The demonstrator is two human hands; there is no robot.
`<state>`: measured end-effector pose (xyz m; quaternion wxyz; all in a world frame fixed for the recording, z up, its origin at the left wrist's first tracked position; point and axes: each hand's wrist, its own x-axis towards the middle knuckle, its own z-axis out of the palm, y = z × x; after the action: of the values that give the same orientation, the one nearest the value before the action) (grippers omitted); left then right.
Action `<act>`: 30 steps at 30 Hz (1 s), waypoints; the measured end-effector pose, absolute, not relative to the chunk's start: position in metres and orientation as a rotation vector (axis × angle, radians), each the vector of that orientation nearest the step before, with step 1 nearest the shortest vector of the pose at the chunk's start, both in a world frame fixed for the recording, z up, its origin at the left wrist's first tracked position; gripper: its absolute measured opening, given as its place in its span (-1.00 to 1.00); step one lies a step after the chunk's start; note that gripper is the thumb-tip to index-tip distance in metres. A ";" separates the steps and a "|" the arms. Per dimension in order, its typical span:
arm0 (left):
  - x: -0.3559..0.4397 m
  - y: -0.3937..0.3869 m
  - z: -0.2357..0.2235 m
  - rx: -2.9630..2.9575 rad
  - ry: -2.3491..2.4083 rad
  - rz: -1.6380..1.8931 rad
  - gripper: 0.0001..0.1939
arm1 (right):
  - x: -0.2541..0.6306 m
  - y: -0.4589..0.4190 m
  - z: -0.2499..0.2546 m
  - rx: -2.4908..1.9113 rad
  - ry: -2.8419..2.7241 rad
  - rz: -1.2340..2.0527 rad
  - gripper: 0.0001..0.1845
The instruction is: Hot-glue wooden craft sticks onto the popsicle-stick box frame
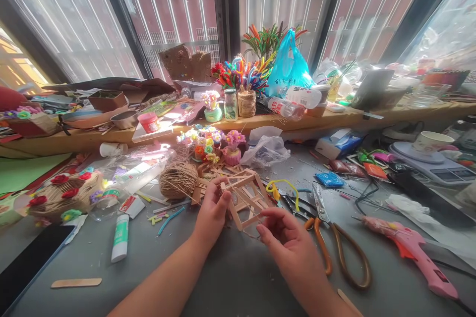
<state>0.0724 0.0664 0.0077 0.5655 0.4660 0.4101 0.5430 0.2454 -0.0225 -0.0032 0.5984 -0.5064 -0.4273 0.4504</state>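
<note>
One wooden-stick frame (250, 199) sat tilted between left hand (211, 213), pinching its edge, and right hand (292, 240) | right hand half-curled, hold unclear | scissors (327, 221) lay right of right hand

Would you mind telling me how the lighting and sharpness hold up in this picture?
Head view: daylight through the windows, with hazy glare toward the right of the ledge; head view: window posts splay outward, suggesting wide-angle distortion; head view: wooden frame fairly crisp, far right edge softer.
</note>
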 end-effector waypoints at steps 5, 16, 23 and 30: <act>0.067 0.068 0.008 1.275 0.983 1.257 -0.33 | 0.245 -0.021 0.001 -1.077 -0.856 0.909 -0.65; 0.048 0.067 0.052 1.462 1.146 1.031 -0.31 | 0.256 -0.015 0.015 -1.025 -0.589 0.923 -0.61; 0.014 0.058 0.102 0.903 1.038 1.145 -0.34 | 0.260 -0.011 0.018 -0.789 -0.471 1.233 -0.60; 0.006 0.041 0.072 0.837 1.153 0.919 -0.27 | 0.280 -0.024 0.038 -0.513 -0.506 1.465 -0.58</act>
<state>0.0061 0.0415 0.0723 0.6615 0.3703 0.5100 0.4065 0.2798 -0.0236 0.0382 0.6850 -0.2289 -0.2259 0.6537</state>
